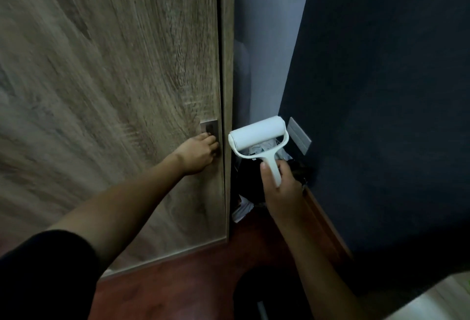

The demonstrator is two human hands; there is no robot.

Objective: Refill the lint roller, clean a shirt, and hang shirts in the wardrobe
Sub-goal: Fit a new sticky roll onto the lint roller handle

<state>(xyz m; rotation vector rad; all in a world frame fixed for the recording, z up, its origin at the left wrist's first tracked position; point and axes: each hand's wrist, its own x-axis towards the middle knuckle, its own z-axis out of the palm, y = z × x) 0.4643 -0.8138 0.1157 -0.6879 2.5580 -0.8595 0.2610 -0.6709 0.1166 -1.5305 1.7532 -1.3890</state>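
A wood-grain wardrobe door fills the left half of the view. My left hand reaches out to the metal recessed handle at the door's right edge, fingers curled into it. My right hand holds a white lint roller by its handle, the roll upright and level, just right of the door edge. No shirt is clearly visible.
A dark blue wall stands on the right with a grey switch plate. Dark and white items lie heaped in the narrow gap between wardrobe and wall. The floor is reddish wood.
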